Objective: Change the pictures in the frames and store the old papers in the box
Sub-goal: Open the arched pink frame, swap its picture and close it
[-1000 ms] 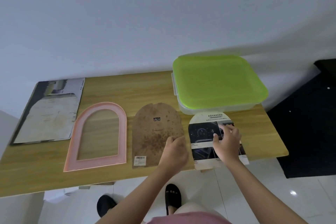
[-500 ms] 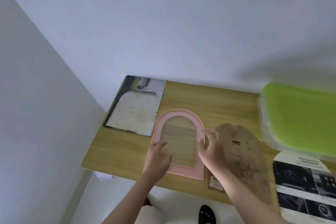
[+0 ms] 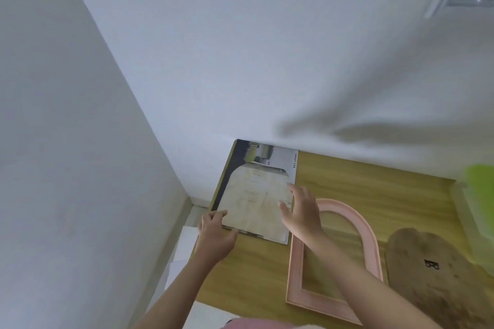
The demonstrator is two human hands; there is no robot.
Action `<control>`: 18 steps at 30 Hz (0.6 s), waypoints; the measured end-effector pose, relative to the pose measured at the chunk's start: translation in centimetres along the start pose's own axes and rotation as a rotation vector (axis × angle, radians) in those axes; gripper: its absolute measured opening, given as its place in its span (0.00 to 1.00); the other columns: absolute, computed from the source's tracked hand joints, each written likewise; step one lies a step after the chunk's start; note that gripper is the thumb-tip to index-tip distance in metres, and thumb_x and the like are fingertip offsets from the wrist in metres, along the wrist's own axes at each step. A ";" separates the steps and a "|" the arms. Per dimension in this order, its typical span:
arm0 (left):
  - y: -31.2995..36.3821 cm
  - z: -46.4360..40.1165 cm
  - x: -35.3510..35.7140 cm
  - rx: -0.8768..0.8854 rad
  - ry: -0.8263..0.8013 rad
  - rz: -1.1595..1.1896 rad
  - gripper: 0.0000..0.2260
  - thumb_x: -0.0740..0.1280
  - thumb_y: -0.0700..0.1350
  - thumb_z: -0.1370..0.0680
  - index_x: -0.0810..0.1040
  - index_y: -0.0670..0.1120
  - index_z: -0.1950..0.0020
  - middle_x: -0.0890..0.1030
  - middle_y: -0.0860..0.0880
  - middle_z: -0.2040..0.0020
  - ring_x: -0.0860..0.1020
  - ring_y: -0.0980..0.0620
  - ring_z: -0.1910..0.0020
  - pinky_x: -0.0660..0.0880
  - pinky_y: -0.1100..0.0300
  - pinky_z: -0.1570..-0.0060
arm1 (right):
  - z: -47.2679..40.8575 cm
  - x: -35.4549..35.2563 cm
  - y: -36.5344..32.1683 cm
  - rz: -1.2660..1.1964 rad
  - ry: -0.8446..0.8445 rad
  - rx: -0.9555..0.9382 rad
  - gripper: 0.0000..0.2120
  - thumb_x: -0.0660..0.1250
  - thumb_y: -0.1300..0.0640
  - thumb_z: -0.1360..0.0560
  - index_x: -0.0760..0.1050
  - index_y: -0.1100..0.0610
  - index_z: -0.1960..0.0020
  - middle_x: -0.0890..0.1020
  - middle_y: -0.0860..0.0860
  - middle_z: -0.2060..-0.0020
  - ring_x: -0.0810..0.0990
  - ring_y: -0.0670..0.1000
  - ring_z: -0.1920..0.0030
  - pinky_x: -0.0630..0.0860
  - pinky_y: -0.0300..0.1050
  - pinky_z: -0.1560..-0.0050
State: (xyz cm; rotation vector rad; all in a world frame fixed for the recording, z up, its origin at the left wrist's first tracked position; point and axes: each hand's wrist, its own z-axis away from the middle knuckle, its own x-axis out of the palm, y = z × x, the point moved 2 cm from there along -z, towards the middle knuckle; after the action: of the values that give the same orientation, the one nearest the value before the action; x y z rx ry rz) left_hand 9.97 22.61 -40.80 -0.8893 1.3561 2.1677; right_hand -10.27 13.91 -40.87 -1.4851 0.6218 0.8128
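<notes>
Reaching for the new arch-cut picture at the table's far left corner

We see the arch-cut paper [image 3: 254, 200] lying on a magazine [image 3: 267, 157], left of centre in the frame; our left hand [image 3: 216, 235] touches its lower left corner with fingers loosely bent, and our right hand [image 3: 302, 211] is spread wide over its right edge, gripping nothing. We judge the sheet light, floppy and easily creased, best lifted by opposite edges. Half a second ago both hands rested on the pink frame [image 3: 334, 256], now lower right beside the brown backing board [image 3: 441, 275].
</notes>
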 end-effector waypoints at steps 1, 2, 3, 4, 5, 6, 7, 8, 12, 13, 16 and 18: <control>-0.1 -0.6 -0.2 0.005 0.004 -0.009 0.26 0.66 0.49 0.25 0.64 0.48 0.29 0.63 0.48 0.33 0.60 0.47 0.31 0.64 0.55 0.36 | -0.9 0.2 -0.2 0.036 -0.017 0.012 0.25 0.66 0.50 0.25 0.67 0.55 0.31 0.74 0.53 0.42 0.71 0.55 0.40 0.70 0.51 0.42; -0.2 -1.2 -0.4 0.008 0.009 -0.020 0.27 0.66 0.49 0.25 0.63 0.48 0.29 0.63 0.48 0.33 0.60 0.47 0.31 0.65 0.54 0.36 | -2.0 0.3 -0.4 0.072 -0.040 0.026 0.26 0.66 0.49 0.25 0.65 0.54 0.30 0.73 0.53 0.41 0.71 0.56 0.39 0.70 0.51 0.41; -0.4 -1.8 -0.5 0.010 0.014 -0.033 0.27 0.67 0.50 0.26 0.63 0.48 0.29 0.63 0.48 0.33 0.60 0.48 0.32 0.65 0.54 0.37 | -3.2 0.5 -0.5 0.111 -0.070 0.043 0.28 0.66 0.48 0.26 0.64 0.53 0.29 0.72 0.54 0.40 0.70 0.56 0.38 0.69 0.51 0.40; -0.5 -2.4 -0.5 0.008 0.019 -0.043 0.28 0.67 0.51 0.26 0.62 0.48 0.28 0.63 0.48 0.33 0.60 0.48 0.32 0.66 0.54 0.37 | -4.5 0.7 -0.6 0.151 -0.103 0.059 0.30 0.66 0.46 0.26 0.62 0.53 0.29 0.71 0.54 0.38 0.69 0.56 0.37 0.68 0.52 0.39; -0.6 -3.0 -0.4 0.003 0.021 -0.052 0.29 0.67 0.51 0.27 0.62 0.48 0.28 0.63 0.48 0.33 0.61 0.49 0.33 0.67 0.54 0.37 | -5.7 0.7 -0.7 0.191 -0.136 0.077 0.32 0.67 0.45 0.28 0.61 0.52 0.28 0.70 0.54 0.37 0.67 0.57 0.36 0.68 0.52 0.38; -0.7 -3.5 -0.3 -0.007 0.019 -0.063 0.31 0.68 0.52 0.27 0.62 0.48 0.28 0.63 0.49 0.33 0.61 0.49 0.33 0.69 0.54 0.37 | -6.9 0.9 -0.6 0.227 -0.168 0.093 0.34 0.68 0.43 0.29 0.60 0.52 0.28 0.69 0.55 0.36 0.66 0.57 0.35 0.68 0.52 0.38; -0.8 -3.9 -0.2 -0.018 0.009 -0.080 0.32 0.68 0.53 0.28 0.61 0.48 0.28 0.62 0.49 0.33 0.61 0.49 0.33 0.70 0.54 0.38 | -7.9 1.0 -0.6 0.252 -0.203 0.107 0.37 0.69 0.42 0.31 0.59 0.51 0.28 0.67 0.55 0.35 0.66 0.58 0.34 0.67 0.52 0.38; -0.8 -4.3 0.0 -0.029 -0.002 -0.106 0.33 0.69 0.54 0.29 0.61 0.48 0.28 0.62 0.49 0.33 0.61 0.49 0.33 0.71 0.54 0.40 | -8.9 1.2 -0.5 0.266 -0.250 0.127 0.39 0.70 0.41 0.32 0.57 0.51 0.27 0.66 0.56 0.34 0.64 0.58 0.34 0.67 0.53 0.37; -1.0 -5.0 0.6 -0.038 0.002 -0.216 0.36 0.70 0.56 0.32 0.60 0.49 0.28 0.59 0.49 0.34 0.62 0.47 0.35 0.74 0.55 0.43 | -10.8 2.2 -0.1 0.360 -0.404 0.167 0.50 0.75 0.36 0.40 0.55 0.50 0.27 0.61 0.56 0.34 0.61 0.59 0.34 0.67 0.53 0.37; -1.1 -5.1 0.7 -0.036 0.010 -0.223 0.36 0.70 0.56 0.32 0.61 0.49 0.28 0.59 0.49 0.34 0.62 0.47 0.36 0.74 0.54 0.43 | -11.0 2.4 0.0 0.363 -0.403 0.169 0.50 0.75 0.36 0.42 0.57 0.51 0.28 0.61 0.56 0.36 0.62 0.58 0.35 0.67 0.52 0.38; -1.2 -5.5 0.8 -0.037 0.018 -0.208 0.37 0.72 0.55 0.34 0.62 0.50 0.29 0.60 0.49 0.36 0.64 0.47 0.38 0.72 0.52 0.40 | -11.5 2.6 0.3 0.299 -0.379 0.200 0.48 0.78 0.38 0.46 0.61 0.50 0.33 0.63 0.54 0.38 0.63 0.56 0.37 0.68 0.50 0.41; -1.4 -5.8 0.8 -0.043 0.014 -0.201 0.37 0.74 0.56 0.35 0.63 0.51 0.30 0.60 0.49 0.37 0.65 0.48 0.39 0.71 0.52 0.39 | -11.6 2.5 0.5 0.270 -0.369 0.221 0.47 0.80 0.40 0.47 0.62 0.49 0.34 0.63 0.53 0.39 0.63 0.55 0.37 0.67 0.49 0.42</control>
State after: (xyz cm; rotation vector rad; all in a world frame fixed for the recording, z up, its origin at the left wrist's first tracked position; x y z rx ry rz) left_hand 11.98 18.01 -44.03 -1.0134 1.1754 2.0469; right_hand -7.70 2.54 -43.39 -1.0279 0.6157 1.1559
